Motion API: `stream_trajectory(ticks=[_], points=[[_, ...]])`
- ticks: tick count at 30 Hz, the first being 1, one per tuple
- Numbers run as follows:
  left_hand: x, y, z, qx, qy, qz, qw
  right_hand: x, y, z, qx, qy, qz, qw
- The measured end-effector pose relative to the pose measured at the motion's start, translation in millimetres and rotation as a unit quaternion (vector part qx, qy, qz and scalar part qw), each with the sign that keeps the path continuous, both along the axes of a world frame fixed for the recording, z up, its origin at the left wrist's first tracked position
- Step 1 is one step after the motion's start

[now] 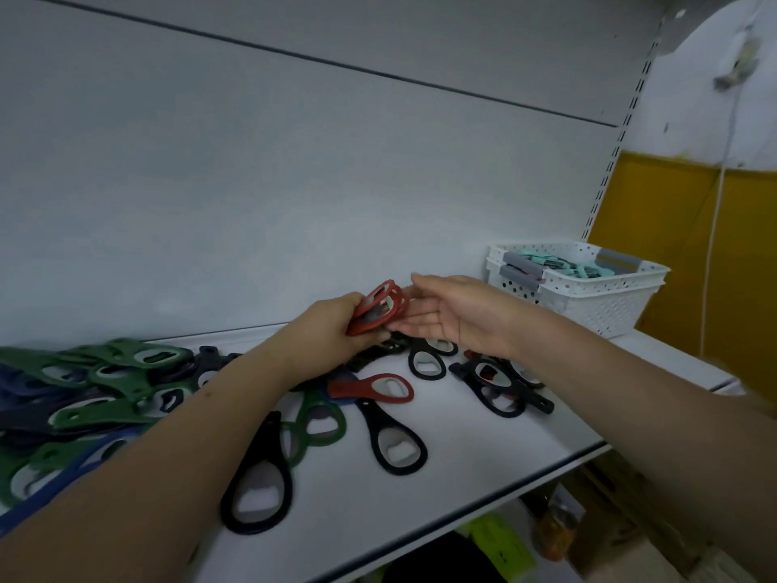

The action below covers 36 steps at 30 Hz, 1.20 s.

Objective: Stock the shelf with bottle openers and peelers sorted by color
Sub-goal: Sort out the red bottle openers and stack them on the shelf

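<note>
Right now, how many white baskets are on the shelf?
2, nested one inside the other at the far right end of the shelf: the upper basket sits in the lower basket. More could be out of view.

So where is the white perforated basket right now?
In the head view, the white perforated basket sits at the far right end of the shelf against the back panel, just beyond the right hand.

head-worn, looking down, close to shelf (pixel 483 448)

left hand (pixel 332 326) gripping red openers (pixel 378 307), white shelf (pixel 483 448)
</note>
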State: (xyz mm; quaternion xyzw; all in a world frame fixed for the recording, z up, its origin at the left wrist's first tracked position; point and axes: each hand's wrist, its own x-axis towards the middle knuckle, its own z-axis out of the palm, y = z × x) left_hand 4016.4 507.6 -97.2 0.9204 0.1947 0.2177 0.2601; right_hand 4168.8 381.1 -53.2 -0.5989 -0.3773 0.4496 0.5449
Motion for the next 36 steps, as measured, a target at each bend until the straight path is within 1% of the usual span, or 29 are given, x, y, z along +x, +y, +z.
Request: stream_trajectory(ticks=[1, 2, 3, 4, 5, 6, 7, 8, 10, 13, 14, 17, 18, 19, 20, 22, 23, 24, 25, 27, 28, 29, 30, 33, 34, 35, 36], points=[[-1, 0, 2, -0.011, -0.012, 0.014, 1.0, 0, -2, -1, 0.004, -0.04, -0.009, 0.999], [-2, -1, 5, -0.019, -0.024, 0.034, 0.999, 0, -5, -2, 0.0, -0.107, -0.011, 0.994], [-3, 0, 7, -0.025, -0.034, 0.057, 0.997, -1, -9, -5, -0.012, -0.197, -0.002, 0.98], [-5, -1, 10, -0.036, -0.046, 0.079, 0.995, -2, -15, -8, -0.028, -0.303, 0.019, 0.952], [-7, 0, 11, -0.059, -0.06, 0.09, 0.992, -3, -19, -11, -0.047, -0.407, 0.054, 0.911], [-8, 0, 13, -0.095, -0.077, 0.087, 0.989, -4, -22, -16, -0.065, -0.492, 0.097, 0.863], [-8, -1, 13, -0.135, -0.094, 0.073, 0.984, -6, -24, -22, -0.072, -0.557, 0.137, 0.816], [-8, -1, 13, -0.168, -0.109, 0.054, 0.978, -7, -25, -28, -0.058, -0.599, 0.161, 0.782], [-6, -1, 12, -0.186, -0.114, 0.03, 0.975, -4, -23, -38, 0.007, -0.64, 0.157, 0.752], [-6, -2, 15, -0.171, -0.083, 0.007, 0.982, 4, -25, -42, 0.098, -0.702, 0.092, 0.699], [-7, -4, 17, -0.173, -0.069, -0.005, 0.982, 6, -26, -40, 0.119, -0.71, 0.068, 0.691], [-8, -17, 23, -0.169, -0.026, -0.041, 0.984, 10, -28, -29, 0.196, -0.692, -0.006, 0.694], [-7, -21, 23, -0.18, -0.02, -0.059, 0.982, 8, -28, -25, 0.207, -0.671, -0.038, 0.711], [-5, -25, 21, -0.194, -0.016, -0.08, 0.978, 5, -28, -19, 0.202, -0.636, -0.065, 0.742], [-2, -27, 18, -0.207, -0.012, -0.097, 0.973, 1, -29, -14, 0.186, -0.589, -0.08, 0.782], [2, -29, 13, -0.225, -0.007, -0.116, 0.967, 0, -33, -3, 0.132, -0.474, -0.064, 0.868], [4, -30, 11, -0.231, -0.008, -0.115, 0.966, 5, -38, 3, 0.092, -0.438, -0.053, 0.893], [5, -30, 10, -0.237, -0.014, -0.108, 0.966, 14, -45, 9, 0.043, -0.439, -0.048, 0.896], [6, -30, 9, -0.242, -0.021, -0.098, 0.965, 24, -54, 14, -0.009, -0.471, -0.05, 0.881], [8, -30, 10, -0.252, -0.035, -0.082, 0.964, 41, -75, 17, -0.119, -0.565, -0.052, 0.815], [8, -31, 10, -0.261, -0.04, -0.077, 0.961, 46, -85, 12, -0.156, -0.597, -0.048, 0.785], [9, -32, 11, -0.272, -0.048, -0.075, 0.958, 48, -94, 3, -0.177, -0.615, -0.041, 0.768], [11, -33, 10, -0.281, -0.055, -0.072, 0.956, 46, -102, -9, -0.19, -0.617, -0.032, 0.763], [13, -36, 7, -0.278, -0.066, -0.059, 0.957, 30, -110, -54, -0.233, -0.578, -0.017, 0.782], [14, -37, 6, -0.272, -0.066, -0.056, 0.958, 24, -106, -66, -0.238, -0.582, -0.024, 0.777], [14, -37, 5, -0.264, -0.066, -0.051, 0.961, 18, -100, -71, -0.23, -0.591, -0.033, 0.772], [15, -38, 5, -0.251, -0.068, -0.044, 0.964, 11, -92, -72, -0.214, -0.588, -0.038, 0.779]])
